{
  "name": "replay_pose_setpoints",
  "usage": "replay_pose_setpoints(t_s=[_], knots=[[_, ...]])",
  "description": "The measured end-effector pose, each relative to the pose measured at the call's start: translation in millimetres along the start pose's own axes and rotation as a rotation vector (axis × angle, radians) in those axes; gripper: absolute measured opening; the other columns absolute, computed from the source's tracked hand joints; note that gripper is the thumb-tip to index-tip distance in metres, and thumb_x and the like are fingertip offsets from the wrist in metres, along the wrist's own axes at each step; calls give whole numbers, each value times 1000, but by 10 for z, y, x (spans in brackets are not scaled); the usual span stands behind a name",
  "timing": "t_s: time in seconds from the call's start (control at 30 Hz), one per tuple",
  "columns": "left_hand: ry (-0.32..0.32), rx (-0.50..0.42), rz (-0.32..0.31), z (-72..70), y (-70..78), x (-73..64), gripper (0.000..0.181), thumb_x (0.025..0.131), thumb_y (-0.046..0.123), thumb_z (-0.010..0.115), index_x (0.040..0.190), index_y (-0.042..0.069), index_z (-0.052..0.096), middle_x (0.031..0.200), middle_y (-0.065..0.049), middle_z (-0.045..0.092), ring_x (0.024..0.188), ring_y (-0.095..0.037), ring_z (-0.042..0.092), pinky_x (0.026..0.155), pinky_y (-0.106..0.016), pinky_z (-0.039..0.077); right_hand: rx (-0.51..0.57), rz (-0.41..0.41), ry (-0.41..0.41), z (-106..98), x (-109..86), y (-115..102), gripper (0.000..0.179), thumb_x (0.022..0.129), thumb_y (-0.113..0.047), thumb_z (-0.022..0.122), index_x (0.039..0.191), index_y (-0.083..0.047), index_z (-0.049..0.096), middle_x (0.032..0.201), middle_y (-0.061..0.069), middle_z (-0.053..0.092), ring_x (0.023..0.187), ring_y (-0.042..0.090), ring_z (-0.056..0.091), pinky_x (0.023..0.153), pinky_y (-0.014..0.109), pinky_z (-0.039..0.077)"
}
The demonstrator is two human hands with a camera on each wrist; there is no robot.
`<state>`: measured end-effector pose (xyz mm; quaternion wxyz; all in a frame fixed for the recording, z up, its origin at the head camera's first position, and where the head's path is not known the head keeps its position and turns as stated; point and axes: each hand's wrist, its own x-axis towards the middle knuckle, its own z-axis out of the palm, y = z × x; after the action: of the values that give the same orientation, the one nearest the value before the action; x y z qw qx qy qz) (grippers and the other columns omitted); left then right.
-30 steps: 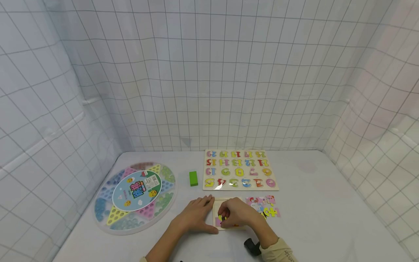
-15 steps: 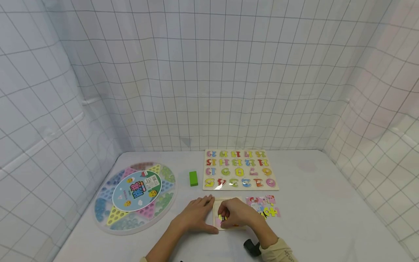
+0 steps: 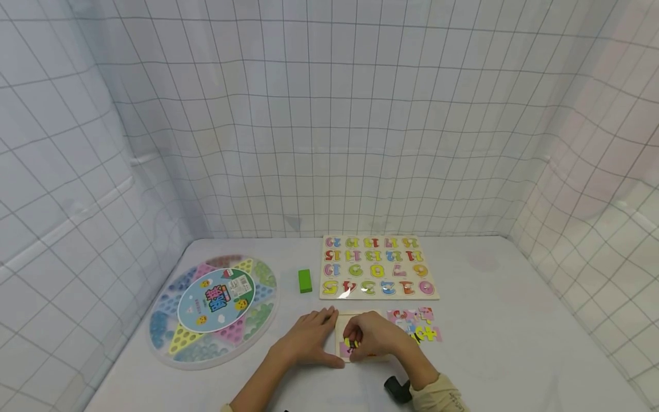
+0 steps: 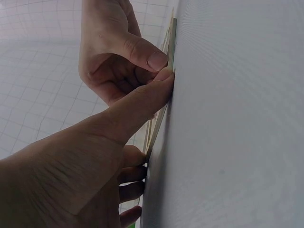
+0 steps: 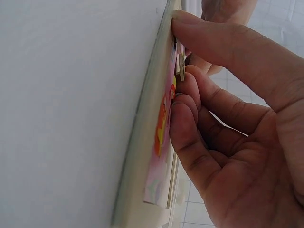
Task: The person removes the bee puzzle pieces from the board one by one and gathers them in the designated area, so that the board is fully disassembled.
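Observation:
A small wooden puzzle tray [image 3: 344, 316] lies flat before me. My left hand [image 3: 307, 339] rests at its left side, fingers spread; the thumb [image 4: 154, 90] touches the near edge. My right hand [image 3: 378, 335] is over the tray with curled fingers, pinching a yellow-and-black jigsaw piece [image 3: 352, 344] above the lower left part. In the right wrist view a piece's edge [image 5: 181, 66] stands raised by the fingertips, and the thumb touches the tray rim. Pink printed pieces [image 5: 164, 118] lie in the tray's near row. My right hand hides much of the tray.
Several loose jigsaw pieces [image 3: 426, 333] lie right of the tray. Behind it is a number puzzle board [image 3: 379, 294], with a green block [image 3: 305, 281] to its left. A round Chinese checkers box [image 3: 216, 300] stands far left. A black object [image 3: 397, 389] lies by my right wrist.
The right thumb and fingertips have shifted slightly to the right, and more of the yellow-and-black jigsaw piece shows. My left hand stays in place.

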<state>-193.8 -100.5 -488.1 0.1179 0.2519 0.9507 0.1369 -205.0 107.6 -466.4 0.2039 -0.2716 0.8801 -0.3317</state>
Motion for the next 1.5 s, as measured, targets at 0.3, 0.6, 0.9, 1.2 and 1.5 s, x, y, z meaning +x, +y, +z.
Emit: replay_pose_setpoints(t_s=[0.3,0.6,0.9,1.2,1.5], knots=[[1,-2,6,-10,14,-4,109,71,71,70,152,8,33,158,-12,33,145,-32,33,117,-52,30,-1,-18,5,-4,3,30,27,70,-14,86,91,-12,70,77,-7,61,69,3,53,64,16,48],[3,3,5,-14,15,-16,109,71,71,70,152,8,33,158,-12,34,145,-33,34,117,-52,31,6,1,2,-7,7,19,25,71,-15,86,91,-12,70,77,-7,61,70,4,54,64,17,48],[13,-4,9,-25,12,-14,108,71,70,70,152,8,33,158,-11,34,145,-33,34,117,-52,31,23,20,0,-29,11,5,26,71,-15,86,91,-14,69,78,-7,62,71,4,55,64,17,49],[2,-6,8,-24,21,-24,109,71,70,70,151,7,33,158,-13,34,144,-34,34,116,-53,31,25,19,0,-23,-17,3,27,71,-15,86,92,-14,69,78,-7,61,70,4,54,64,17,49],[3,-11,3,-23,20,-17,110,70,71,70,151,7,34,158,-12,35,145,-34,34,117,-53,30,0,-4,41,-71,-128,77,27,70,-15,86,91,-13,69,77,-6,60,70,4,53,63,18,48]])
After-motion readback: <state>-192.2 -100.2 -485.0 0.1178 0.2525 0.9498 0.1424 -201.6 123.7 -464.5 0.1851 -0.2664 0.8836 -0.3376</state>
